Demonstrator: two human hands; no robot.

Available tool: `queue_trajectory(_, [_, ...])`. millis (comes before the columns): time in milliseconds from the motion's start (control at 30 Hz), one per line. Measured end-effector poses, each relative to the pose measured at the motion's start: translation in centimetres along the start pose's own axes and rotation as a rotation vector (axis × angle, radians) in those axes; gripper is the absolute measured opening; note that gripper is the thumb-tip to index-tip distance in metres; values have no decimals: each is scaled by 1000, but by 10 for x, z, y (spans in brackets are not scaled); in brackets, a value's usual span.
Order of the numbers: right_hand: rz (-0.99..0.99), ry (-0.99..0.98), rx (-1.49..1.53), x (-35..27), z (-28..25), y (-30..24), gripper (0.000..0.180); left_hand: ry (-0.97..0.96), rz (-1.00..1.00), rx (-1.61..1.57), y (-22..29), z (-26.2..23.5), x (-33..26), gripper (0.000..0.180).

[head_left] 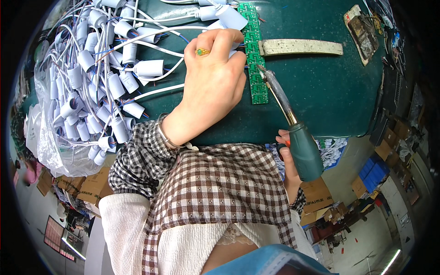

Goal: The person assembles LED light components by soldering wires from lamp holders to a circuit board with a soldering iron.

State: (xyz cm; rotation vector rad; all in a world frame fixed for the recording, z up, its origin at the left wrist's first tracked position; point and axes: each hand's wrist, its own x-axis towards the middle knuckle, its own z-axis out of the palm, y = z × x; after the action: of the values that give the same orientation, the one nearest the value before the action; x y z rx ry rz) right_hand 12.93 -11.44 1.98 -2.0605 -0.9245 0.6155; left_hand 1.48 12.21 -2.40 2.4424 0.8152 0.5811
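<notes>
My left hand (pixel 213 85), a ring on one finger, is closed at the left edge of a strip of green circuit boards (pixel 256 85). A white cable (pixel 160 91) runs under it, and a thin wire shows between its fingertips and the boards. The tip of a soldering iron (pixel 284 101) with a green handle is at the strip's right edge; whether it touches cannot be told. Behind that handle, my right hand (pixel 289 167) is partly hidden, its fingers bent by something black and orange that I cannot make out. No fingers show across the handle.
White lamp holders (pixel 149 68) with cables lie heaped on the left, partly on a clear plastic bag (pixel 57 151). A pale curved bar (pixel 302 47) lies against the strip on the green tabletop (pixel 316 78). A grimy metal plate (pixel 361 34) sits far right. Cardboard boxes (pixel 316 195) stand below.
</notes>
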Motion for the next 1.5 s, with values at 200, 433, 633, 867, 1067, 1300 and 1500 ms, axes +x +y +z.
queue_trajectory(200, [-24, 1, 12, -3, -1, 9, 50, 7, -2, 30, 0, 2, -4, 9])
queue_trajectory(433, [38, -170, 92, -5, -7, 7, 33, 8, 4, 28, 0, 2, -3, 9])
queue_trajectory(633, [11, 33, 174, -2, 6, 6, 50, 3, 6, 35, -1, 4, -2, 8])
queue_trajectory(867, [24, 66, 289, -3, 6, 14, 54, 31, 22, 50, -3, 9, 0, 9])
queue_trajectory(1067, [98, 121, 436, -7, 4, 20, 59, 62, 37, 81, -4, 15, 1, 11])
queue_trajectory(1300, [-94, 118, 453, 1, 3, 19, 42, 136, 32, 121, -6, 25, -4, 15])
queue_trajectory(1500, [-179, 268, 372, 2, -1, 28, 36, 136, -86, 6, 16, -23, -33, 44])
